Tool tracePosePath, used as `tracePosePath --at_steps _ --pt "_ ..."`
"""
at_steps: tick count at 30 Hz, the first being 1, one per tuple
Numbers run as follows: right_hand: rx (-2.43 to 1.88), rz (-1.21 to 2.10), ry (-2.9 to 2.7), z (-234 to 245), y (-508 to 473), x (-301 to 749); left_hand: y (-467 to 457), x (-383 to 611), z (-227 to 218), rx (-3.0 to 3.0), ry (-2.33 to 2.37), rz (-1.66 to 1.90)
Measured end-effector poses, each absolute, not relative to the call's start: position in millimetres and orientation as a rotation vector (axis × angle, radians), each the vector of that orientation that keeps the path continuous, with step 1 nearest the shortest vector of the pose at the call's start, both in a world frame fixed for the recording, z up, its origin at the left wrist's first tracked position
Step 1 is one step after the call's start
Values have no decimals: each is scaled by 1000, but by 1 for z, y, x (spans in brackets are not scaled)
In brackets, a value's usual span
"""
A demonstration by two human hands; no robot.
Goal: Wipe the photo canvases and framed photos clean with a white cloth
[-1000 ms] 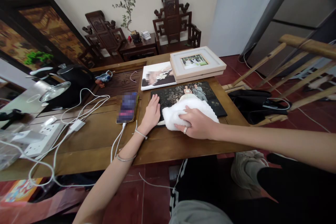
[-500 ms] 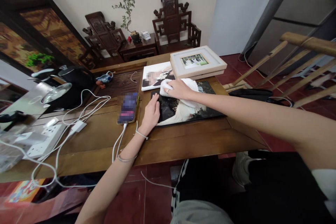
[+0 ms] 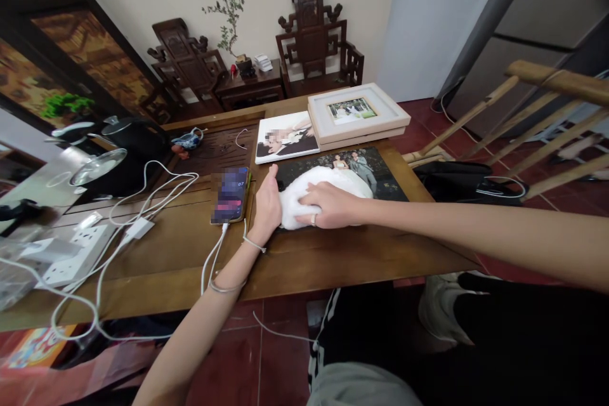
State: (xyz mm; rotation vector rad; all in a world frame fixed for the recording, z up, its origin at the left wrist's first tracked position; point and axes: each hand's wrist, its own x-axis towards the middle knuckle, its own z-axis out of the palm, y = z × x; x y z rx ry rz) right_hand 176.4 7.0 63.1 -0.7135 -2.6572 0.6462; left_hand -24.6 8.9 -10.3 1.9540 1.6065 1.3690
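Observation:
A dark photo panel (image 3: 387, 171) lies flat on the wooden table, two figures showing in its upper part. My right hand (image 3: 333, 205) presses a bunched white cloth (image 3: 328, 181) onto it, fingers curled into the fabric; the cloth hides much of the picture. At the panel's left edge, my left hand (image 3: 269, 200) stands on its side with the fingers stretched out, next to the cloth. It holds nothing. Behind the panel lie a white-edged photo print (image 3: 285, 139) and a pale box-like picture frame (image 3: 356, 111).
A phone (image 3: 231, 195) on a charging cable lies left of my left hand. Farther left are a white power strip (image 3: 78, 257), tangled white cables and a black kettle (image 3: 133, 139). A bamboo rack (image 3: 556, 76) stands at the right, beyond the wooden table's (image 3: 323, 266) end.
My right hand has moved the cloth toward me over the photo panel, uncovering the two figures at its top. My left hand has turned onto its side at the panel's left edge.

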Motion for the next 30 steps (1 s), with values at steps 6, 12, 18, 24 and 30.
tracePosePath --at_steps 6,12,18,24,30 --pt "-814 759 -2642 68 -1 227 6 -16 -10 2127 1719 1242" --pt "-1123 539 -2468 64 38 272 8 -17 -11 2262 1706 1095" --pt "-1417 437 -2279 65 68 253 9 -18 -11 2290 1719 1022" --pt "-1468 459 -2195 66 94 183 9 -18 -10 2309 1710 1083" --pt "-1295 587 -2349 73 109 115 5 -17 -5 2319 1703 1123"
